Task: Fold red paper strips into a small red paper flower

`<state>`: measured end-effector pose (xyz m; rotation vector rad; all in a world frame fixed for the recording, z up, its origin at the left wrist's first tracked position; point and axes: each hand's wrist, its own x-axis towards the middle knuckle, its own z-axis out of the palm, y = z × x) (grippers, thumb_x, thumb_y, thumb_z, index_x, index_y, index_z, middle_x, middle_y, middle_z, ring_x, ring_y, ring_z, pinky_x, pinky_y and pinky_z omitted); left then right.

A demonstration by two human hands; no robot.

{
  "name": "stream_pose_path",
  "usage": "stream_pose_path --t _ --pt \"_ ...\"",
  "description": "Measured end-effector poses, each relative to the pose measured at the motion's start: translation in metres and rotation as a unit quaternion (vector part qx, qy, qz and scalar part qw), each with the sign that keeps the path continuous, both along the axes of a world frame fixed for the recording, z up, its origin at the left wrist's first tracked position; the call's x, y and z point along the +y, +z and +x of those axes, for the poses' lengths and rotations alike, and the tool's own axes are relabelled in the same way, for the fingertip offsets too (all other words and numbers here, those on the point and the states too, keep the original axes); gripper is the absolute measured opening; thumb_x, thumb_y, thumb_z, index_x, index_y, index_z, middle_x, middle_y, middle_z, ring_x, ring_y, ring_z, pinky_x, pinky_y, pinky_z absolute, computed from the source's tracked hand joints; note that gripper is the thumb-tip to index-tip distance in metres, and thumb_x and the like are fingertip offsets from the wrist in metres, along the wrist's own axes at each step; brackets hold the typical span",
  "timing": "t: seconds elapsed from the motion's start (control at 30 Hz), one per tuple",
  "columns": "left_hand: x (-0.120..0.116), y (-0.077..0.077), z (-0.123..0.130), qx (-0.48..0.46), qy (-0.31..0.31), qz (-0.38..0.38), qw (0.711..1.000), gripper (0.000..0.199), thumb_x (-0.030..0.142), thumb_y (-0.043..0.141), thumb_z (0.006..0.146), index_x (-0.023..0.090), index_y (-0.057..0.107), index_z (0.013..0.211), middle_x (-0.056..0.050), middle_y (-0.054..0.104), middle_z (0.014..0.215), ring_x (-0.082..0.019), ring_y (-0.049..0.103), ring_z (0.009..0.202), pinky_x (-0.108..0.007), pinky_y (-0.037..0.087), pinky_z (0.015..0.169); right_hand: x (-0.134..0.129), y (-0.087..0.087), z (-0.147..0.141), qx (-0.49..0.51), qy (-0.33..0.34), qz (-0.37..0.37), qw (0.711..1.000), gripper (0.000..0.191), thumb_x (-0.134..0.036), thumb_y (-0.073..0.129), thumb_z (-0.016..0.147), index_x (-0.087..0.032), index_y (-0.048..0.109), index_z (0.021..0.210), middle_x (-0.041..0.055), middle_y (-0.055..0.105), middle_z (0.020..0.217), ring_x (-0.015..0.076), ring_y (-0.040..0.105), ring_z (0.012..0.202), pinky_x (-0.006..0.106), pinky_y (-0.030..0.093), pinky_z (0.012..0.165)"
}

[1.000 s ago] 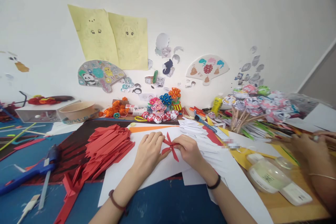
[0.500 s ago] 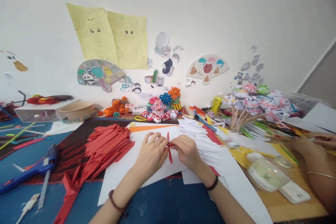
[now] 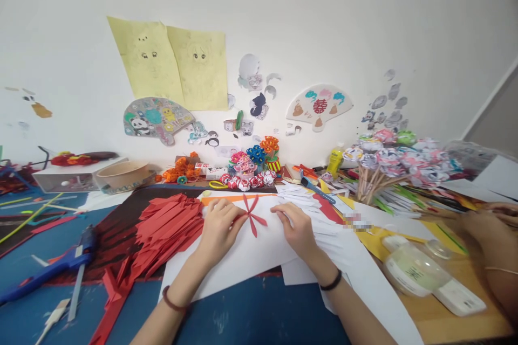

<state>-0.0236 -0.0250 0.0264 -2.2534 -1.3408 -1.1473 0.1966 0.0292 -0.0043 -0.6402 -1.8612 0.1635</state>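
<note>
Red paper flower (image 3: 250,214) now w/ our L hand (image 3: 218,223) only, fingers pinching it; R hand (image 3: 297,226) let go, fingers slightly parted, empty.

Blue tabletop (image 3: 263,312): glue gun (image 3: 68,261), white paper sheet (image 3: 243,263).

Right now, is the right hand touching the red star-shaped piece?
Apart: the head view shows white sheet between the right hand and the red star-shaped piece.
</note>
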Motion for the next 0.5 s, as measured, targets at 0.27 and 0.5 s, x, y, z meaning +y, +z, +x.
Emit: stream_pose_path --t 0.27,0.5 --pt "0.001 -0.008 0.008 0.115 0.023 0.052 0.992 0.018 0.022 0.047 0.095 0.017 0.06 0.083 -0.003 0.061 0.075 -0.019 0.05 0.081 -0.036 0.034 0.081 -0.009 0.006 -0.011 -0.13 0.014 0.047 0.99 0.046 -0.031 0.06 0.089 -0.022 0.05 0.133 0.0116 0.055 0.132 0.0275 0.049 0.123 0.047 0.042 0.103" --pt "0.002 -0.013 0.011 0.142 0.008 0.036 0.989 0.021 0.023 0.045 0.095 0.017 0.061 0.084 -0.004 0.061 0.076 -0.019 0.051 0.081 -0.036 0.035 0.078 -0.008 0.004 -0.011 -0.144 -0.046 0.1 0.983 0.031 -0.022 0.059 0.084 -0.02 0.059 0.114 0.0122 0.059 0.123 0.028 0.052 0.118 0.046 0.044 0.098"
